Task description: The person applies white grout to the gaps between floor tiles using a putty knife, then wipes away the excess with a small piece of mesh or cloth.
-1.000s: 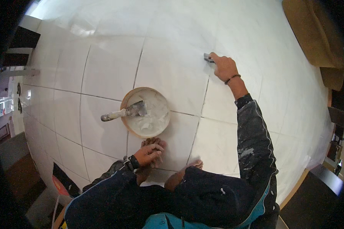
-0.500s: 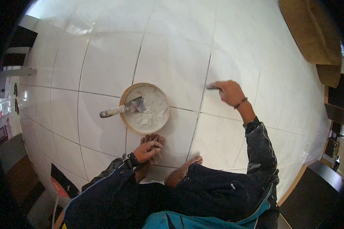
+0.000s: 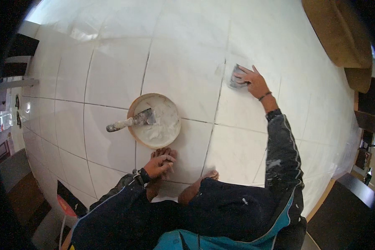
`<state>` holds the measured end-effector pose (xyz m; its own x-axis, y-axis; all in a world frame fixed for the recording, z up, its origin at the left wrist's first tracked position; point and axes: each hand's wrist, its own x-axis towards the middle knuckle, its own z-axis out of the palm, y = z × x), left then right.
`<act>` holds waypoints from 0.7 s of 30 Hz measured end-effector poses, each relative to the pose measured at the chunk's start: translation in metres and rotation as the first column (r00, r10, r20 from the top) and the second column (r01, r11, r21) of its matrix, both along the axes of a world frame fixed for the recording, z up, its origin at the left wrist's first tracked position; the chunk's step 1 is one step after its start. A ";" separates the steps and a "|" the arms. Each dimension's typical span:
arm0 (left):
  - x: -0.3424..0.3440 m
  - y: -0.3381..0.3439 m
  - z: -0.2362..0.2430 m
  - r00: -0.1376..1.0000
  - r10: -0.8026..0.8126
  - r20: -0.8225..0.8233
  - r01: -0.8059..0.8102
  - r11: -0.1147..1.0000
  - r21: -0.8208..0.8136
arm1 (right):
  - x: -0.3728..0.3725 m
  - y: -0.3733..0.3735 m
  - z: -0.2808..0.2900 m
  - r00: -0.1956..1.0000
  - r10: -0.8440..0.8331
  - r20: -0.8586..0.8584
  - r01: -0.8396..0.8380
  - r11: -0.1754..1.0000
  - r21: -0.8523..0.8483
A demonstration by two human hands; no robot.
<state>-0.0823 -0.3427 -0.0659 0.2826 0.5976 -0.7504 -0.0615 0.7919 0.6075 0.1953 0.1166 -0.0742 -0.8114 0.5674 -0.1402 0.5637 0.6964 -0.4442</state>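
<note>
In my right hand (image 3: 254,82) is a thin, grey, flat spreader (image 3: 237,76), gripped by its edge with fingers spread over its face. It is at the white tile floor (image 3: 187,77), just right of a dark joint between tiles (image 3: 221,93). A faint smear lies beside that joint. My left hand (image 3: 157,165) hangs over my bare foot (image 3: 166,153), fingers loosely bent and apart, with nothing visible in them. Just beyond the foot stands a round tub (image 3: 132,135) of white paste (image 3: 166,125). A paste-crusted putty knife (image 3: 127,122) lies across its left rim.
A brown upholstered piece of furniture (image 3: 341,37) stands at the far right. Dark-topped furniture (image 3: 341,208) is at the lower right. At the lower left are a red and black object (image 3: 68,202) and brown furniture (image 3: 23,196). My other bare foot (image 3: 210,175) is on the tiles.
My right hand has moved farther away from me, and the spreader has turned so that its flat face shows. My left hand stays over the foot. The view has shifted slightly.
</note>
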 end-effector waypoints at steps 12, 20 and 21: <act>-0.003 -0.003 -0.003 1.000 0.019 0.025 -0.019 0.999 -0.032 | -0.057 0.006 -0.017 0.958 0.035 -0.284 -0.029 0.999 0.026; -0.004 -0.005 -0.004 0.999 0.037 -0.028 -0.034 0.994 0.104 | -0.040 0.037 0.019 0.972 0.149 0.180 -0.173 0.977 0.125; -0.004 -0.007 -0.004 0.998 0.058 -0.019 -0.056 0.995 0.088 | -0.048 0.040 0.026 0.980 0.123 0.157 -0.138 0.986 0.091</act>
